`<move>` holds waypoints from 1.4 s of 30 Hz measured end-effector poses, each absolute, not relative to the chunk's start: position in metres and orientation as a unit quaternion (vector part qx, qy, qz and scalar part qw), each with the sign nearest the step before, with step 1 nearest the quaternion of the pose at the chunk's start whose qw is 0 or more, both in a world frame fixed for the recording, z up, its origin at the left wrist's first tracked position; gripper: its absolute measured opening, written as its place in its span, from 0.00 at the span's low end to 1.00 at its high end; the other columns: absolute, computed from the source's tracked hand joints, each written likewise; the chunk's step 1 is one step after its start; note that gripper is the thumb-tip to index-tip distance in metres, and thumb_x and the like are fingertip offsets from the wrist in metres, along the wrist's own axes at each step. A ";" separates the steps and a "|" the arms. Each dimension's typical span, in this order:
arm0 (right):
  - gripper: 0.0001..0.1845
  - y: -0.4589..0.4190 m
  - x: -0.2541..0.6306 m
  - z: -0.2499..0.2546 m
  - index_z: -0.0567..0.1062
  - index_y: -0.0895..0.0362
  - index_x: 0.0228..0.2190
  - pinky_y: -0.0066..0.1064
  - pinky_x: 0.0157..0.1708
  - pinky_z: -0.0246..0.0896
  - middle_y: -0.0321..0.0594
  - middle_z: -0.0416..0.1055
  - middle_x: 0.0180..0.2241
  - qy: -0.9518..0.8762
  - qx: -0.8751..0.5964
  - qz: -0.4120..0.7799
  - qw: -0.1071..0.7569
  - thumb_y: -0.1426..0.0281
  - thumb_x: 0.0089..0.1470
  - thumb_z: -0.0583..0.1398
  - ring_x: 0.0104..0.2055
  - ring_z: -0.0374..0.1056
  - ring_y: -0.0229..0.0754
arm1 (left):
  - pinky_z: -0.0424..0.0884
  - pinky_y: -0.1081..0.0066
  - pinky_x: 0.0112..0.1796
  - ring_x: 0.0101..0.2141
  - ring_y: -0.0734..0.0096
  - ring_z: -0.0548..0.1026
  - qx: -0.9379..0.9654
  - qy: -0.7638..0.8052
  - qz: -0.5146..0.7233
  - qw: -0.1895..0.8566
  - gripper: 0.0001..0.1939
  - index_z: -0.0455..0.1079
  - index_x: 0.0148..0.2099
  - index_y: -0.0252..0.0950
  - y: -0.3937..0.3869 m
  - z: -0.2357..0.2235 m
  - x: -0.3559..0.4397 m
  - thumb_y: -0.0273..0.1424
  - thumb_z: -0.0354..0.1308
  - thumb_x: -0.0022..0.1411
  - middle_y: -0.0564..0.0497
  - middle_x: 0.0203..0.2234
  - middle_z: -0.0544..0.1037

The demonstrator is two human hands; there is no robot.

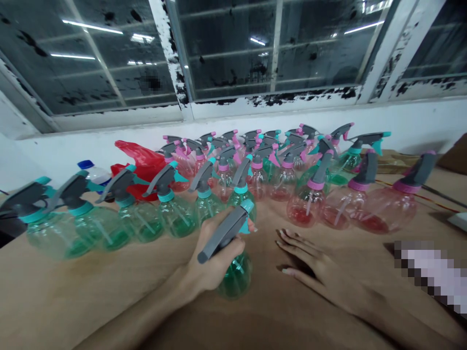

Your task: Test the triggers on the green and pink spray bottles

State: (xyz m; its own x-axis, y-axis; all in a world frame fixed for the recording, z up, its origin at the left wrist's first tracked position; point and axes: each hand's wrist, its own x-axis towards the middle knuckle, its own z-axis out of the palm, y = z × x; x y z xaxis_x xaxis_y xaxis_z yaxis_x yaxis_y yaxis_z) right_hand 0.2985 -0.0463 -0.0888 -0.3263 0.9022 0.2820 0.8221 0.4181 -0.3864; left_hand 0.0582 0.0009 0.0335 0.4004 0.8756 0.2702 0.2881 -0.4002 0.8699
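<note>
My left hand [215, 257] is wrapped round the neck of a green spray bottle [235, 279] with a grey and teal trigger head. The bottle stands near the middle of the table, in front of a row of similar green spray bottles [178, 218]. Its neck and trigger are partly hidden by my fingers. To its right, my right hand [310, 265] rests on the table, palm down, fingers spread and holding nothing. Beyond that hand are pink spray bottles [302, 209] with grey and pink heads.
More pink and green spray bottles crowd the back of the wooden table [146, 301]. A red plastic bag [142, 158] and a blue-capped bottle [93, 172] are at the back left. A cardboard piece [397, 161] lies at the back right, below the windows. A blurred-out object [434, 272] lies at right.
</note>
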 end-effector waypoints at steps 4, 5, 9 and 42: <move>0.30 -0.046 0.298 -0.089 0.58 0.51 0.57 0.45 0.58 0.49 0.37 0.53 0.60 -0.813 -0.533 0.082 0.220 0.57 0.56 0.54 0.62 0.48 0.46 | 0.59 0.73 0.21 0.17 0.75 0.58 0.760 0.367 0.383 0.375 0.09 0.68 0.32 0.39 0.000 0.035 0.059 0.25 0.49 0.47 0.59 0.15 0.59; 0.30 -0.046 0.298 -0.089 0.58 0.52 0.57 0.45 0.58 0.49 0.37 0.53 0.60 -0.813 -0.533 0.081 0.221 0.57 0.56 0.54 0.62 0.47 0.46 | 0.60 0.73 0.21 0.17 0.74 0.58 0.763 0.366 0.384 0.369 0.09 0.68 0.33 0.39 0.000 0.034 0.059 0.25 0.49 0.48 0.59 0.15 0.59; 0.29 -0.046 0.298 -0.089 0.59 0.51 0.57 0.45 0.58 0.49 0.38 0.54 0.60 -0.810 -0.533 0.085 0.230 0.58 0.55 0.54 0.62 0.48 0.46 | 0.64 0.74 0.23 0.20 0.74 0.63 0.782 0.358 0.384 0.334 0.16 0.71 0.40 0.42 0.003 0.032 0.057 0.24 0.49 0.49 0.57 0.18 0.66; 0.28 -0.046 0.297 -0.088 0.59 0.50 0.57 0.47 0.58 0.49 0.38 0.54 0.60 -0.811 -0.531 0.096 0.227 0.58 0.56 0.53 0.62 0.48 0.47 | 0.64 0.72 0.28 0.24 0.73 0.65 0.748 0.404 0.405 0.337 0.09 0.67 0.36 0.39 -0.001 0.024 0.063 0.24 0.50 0.52 0.56 0.23 0.67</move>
